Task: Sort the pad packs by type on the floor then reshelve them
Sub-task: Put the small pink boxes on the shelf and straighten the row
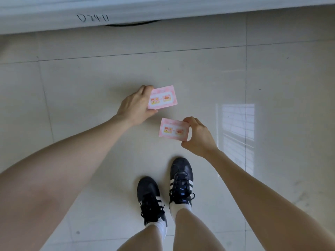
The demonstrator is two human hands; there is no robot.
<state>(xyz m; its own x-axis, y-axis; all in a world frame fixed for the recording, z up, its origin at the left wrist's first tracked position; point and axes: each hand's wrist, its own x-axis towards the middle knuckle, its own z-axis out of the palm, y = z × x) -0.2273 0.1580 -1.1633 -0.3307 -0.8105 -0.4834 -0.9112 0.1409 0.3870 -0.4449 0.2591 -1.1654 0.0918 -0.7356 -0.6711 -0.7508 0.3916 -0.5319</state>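
Pink pad packs (164, 96) (cartoon prints); black white-striped shoes (181, 180), white socks (162, 226); cream floor tiles (101, 78)

floor (90, 78): pale glossy tiles, dark grout lines | on it: two black striped shoes (148, 192) | far edge: white shelf base (181, 13)

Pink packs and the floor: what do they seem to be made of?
The upper pack and the lower pack look like soft printed wrappers, plastic film or paper, I cannot tell which: flat, matte pink with a cartoon print and no glare. The floor looks like glazed or polished tile with a glossy finish: it carries a window reflection and thin joint lines.
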